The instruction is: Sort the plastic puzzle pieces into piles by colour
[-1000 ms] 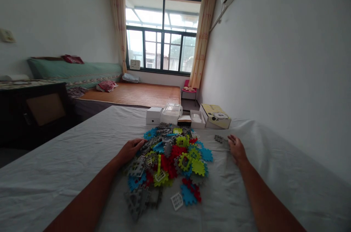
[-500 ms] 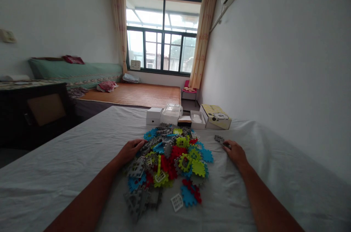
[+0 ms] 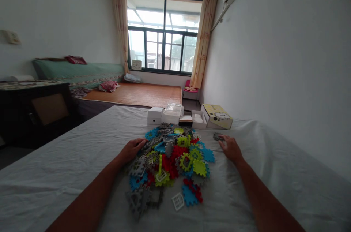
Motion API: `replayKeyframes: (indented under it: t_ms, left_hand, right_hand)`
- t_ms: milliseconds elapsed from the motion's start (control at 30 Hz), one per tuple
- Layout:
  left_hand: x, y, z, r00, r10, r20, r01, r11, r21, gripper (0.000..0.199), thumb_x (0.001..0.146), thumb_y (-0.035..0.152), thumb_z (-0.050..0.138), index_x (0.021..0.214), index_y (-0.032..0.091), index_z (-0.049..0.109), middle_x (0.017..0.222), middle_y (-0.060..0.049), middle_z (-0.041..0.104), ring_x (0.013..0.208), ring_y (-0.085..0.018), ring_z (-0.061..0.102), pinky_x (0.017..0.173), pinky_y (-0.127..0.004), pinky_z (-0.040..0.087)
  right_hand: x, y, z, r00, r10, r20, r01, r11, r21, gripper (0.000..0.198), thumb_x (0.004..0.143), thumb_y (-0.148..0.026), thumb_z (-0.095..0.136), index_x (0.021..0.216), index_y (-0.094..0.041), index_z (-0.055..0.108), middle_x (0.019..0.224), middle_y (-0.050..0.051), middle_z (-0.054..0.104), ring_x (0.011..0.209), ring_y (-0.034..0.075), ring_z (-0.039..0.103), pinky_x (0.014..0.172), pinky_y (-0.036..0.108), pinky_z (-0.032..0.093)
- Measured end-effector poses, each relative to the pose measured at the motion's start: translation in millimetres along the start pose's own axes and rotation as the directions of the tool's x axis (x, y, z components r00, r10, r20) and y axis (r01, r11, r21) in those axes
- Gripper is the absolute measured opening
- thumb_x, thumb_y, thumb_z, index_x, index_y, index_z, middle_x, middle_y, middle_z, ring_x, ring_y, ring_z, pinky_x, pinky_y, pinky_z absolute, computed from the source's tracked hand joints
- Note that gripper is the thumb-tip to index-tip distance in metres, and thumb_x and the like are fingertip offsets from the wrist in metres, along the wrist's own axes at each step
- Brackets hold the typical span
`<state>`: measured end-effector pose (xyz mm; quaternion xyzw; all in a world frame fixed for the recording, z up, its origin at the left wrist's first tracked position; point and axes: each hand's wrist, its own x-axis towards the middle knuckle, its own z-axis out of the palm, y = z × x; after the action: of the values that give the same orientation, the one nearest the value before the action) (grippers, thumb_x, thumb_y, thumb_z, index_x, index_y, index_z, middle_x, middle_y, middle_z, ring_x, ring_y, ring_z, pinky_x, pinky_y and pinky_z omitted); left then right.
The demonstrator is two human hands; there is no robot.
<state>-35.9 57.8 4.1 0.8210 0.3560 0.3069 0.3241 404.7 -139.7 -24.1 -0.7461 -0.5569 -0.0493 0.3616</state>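
Observation:
A heap of toothed plastic building tiles (image 3: pixel 178 154) in grey, red, blue and lime green lies on the cloth-covered surface. My left hand (image 3: pixel 134 148) rests against the heap's left edge, fingers stretched over grey tiles, gripping nothing that I can see. To the right of the heap, my right hand (image 3: pixel 230 148) is open, thumb and fingers apart. A grey toothed tile (image 3: pixel 218 136) lies flat at its fingertips, partly covered by them. Nearer to me are a white lattice window piece (image 3: pixel 178 201), a blue tile (image 3: pixel 189 195) and grey tiles (image 3: pixel 138 202).
Behind the heap stand a white box (image 3: pixel 155 115), a clear plastic container (image 3: pixel 172 113), an open white box (image 3: pixel 199 119) and a yellow cartoon box (image 3: pixel 218 116). A pale, wrinkled cloth (image 3: pixel 90 140) covers the surface. Beyond is a bed (image 3: pixel 137 93); a wall rises at right.
My right hand has let go of the grey tile, its fingers spreading and shifting slightly left. The left hand stays at the heap's edge. The view has shifted slightly.

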Motion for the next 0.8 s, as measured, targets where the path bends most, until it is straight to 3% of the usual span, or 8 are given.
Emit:
replayKeyframes:
  t_ms: [133, 200, 300, 367, 433, 567, 667, 800]
  left_hand:
    - [0, 1, 0, 1.0, -0.013, 0.01, 0.013, 1.0, 0.014, 0.058, 0.074, 0.065, 0.048, 0.097, 0.018, 0.072, 0.1, -0.003, 0.072, 0.096, -0.026, 0.062, 0.086, -0.03, 0.045]
    - [0, 2, 0, 1.0, -0.016, 0.012, 0.016, 1.0, 0.021, 0.059, 0.074, 0.066, 0.047, 0.098, 0.018, 0.072, 0.1, -0.003, 0.072, 0.096, -0.026, 0.062, 0.086, -0.03, 0.045]
    - [0, 2, 0, 1.0, -0.012, 0.015, 0.011, 0.999, 0.03, 0.059, 0.074, 0.066, 0.046, 0.097, 0.019, 0.072, 0.1, -0.002, 0.072, 0.096, -0.026, 0.062, 0.086, -0.029, 0.045]
    - [-1, 1, 0, 1.0, -0.007, 0.017, 0.007, 0.999, 0.032, 0.058, 0.075, 0.065, 0.045, 0.098, 0.019, 0.072, 0.099, -0.002, 0.072, 0.096, -0.026, 0.062, 0.086, -0.029, 0.045]
    - [0, 0, 0, 1.0, -0.002, 0.015, 0.001, 0.999, 0.033, 0.057, 0.076, 0.065, 0.045, 0.098, 0.019, 0.072, 0.1, -0.002, 0.072, 0.096, -0.026, 0.062, 0.085, -0.029, 0.045]
    - [1, -3, 0, 1.0, 0.01, 0.013, -0.011, 0.999, 0.032, 0.055, 0.076, 0.064, 0.046, 0.098, 0.02, 0.072, 0.101, -0.002, 0.071, 0.097, -0.026, 0.062, 0.086, -0.03, 0.045]
    - [1, -4, 0, 1.0, 0.005, 0.014, -0.006, 1.0, 0.028, 0.055, 0.076, 0.063, 0.047, 0.098, 0.02, 0.072, 0.102, -0.003, 0.071, 0.098, -0.026, 0.061, 0.087, -0.03, 0.044]
    - [1, -3, 0, 1.0, -0.002, 0.019, 0.002, 1.0, 0.025, 0.055, 0.076, 0.063, 0.047, 0.098, 0.019, 0.072, 0.102, -0.003, 0.071, 0.099, -0.026, 0.061, 0.088, -0.03, 0.044]
  right_hand:
    - [-6, -26, -5, 0.936, -0.013, 0.351, -0.059, 0.98, 0.192, 0.035, 0.068, -0.045, 0.064, 0.093, -0.02, 0.068, 0.09, 0.005, 0.068, 0.073, 0.018, 0.06, 0.067, 0.028, 0.047]
    - [-8, -32, -5, 0.914, -0.013, 0.405, -0.09, 0.968, 0.234, 0.036, 0.062, -0.045, 0.069, 0.086, -0.018, 0.068, 0.082, 0.003, 0.067, 0.069, 0.016, 0.058, 0.064, 0.026, 0.045]
    - [-9, -27, -9, 0.898, 0.059, 0.437, -0.234, 0.904, 0.357, 0.037, 0.067, -0.049, 0.063, 0.085, -0.017, 0.065, 0.07, 0.0, 0.064, 0.059, 0.013, 0.054, 0.054, 0.023, 0.042]
    - [-9, -13, -13, 0.906, 0.188, 0.379, -0.346, 0.846, 0.407, 0.04, 0.07, -0.051, 0.059, 0.091, -0.017, 0.063, 0.064, -0.001, 0.061, 0.053, 0.012, 0.051, 0.047, 0.022, 0.039]
    - [-8, 5, -19, 0.9, 0.382, 0.213, -0.437, 0.793, 0.424, 0.042, 0.069, -0.049, 0.06, 0.095, -0.017, 0.061, 0.062, -0.001, 0.059, 0.051, 0.012, 0.051, 0.044, 0.022, 0.039]
    - [-7, 29, -27, 0.816, 0.578, 0.008, -0.522, 0.731, 0.44, 0.038, 0.066, -0.044, 0.062, 0.091, -0.015, 0.058, 0.06, 0.0, 0.058, 0.051, 0.013, 0.052, 0.045, 0.024, 0.042]
    - [-7, 21, -28, 0.851, 0.515, 0.105, -0.5, 0.733, 0.461, 0.038, 0.066, -0.045, 0.064, 0.089, -0.016, 0.06, 0.06, 0.0, 0.059, 0.05, 0.011, 0.05, 0.044, 0.022, 0.04]
    - [-8, 0, -22, 0.879, 0.256, 0.403, -0.445, 0.748, 0.493, 0.04, 0.063, -0.047, 0.069, 0.089, -0.017, 0.063, 0.061, -0.003, 0.06, 0.048, 0.008, 0.047, 0.041, 0.018, 0.035]
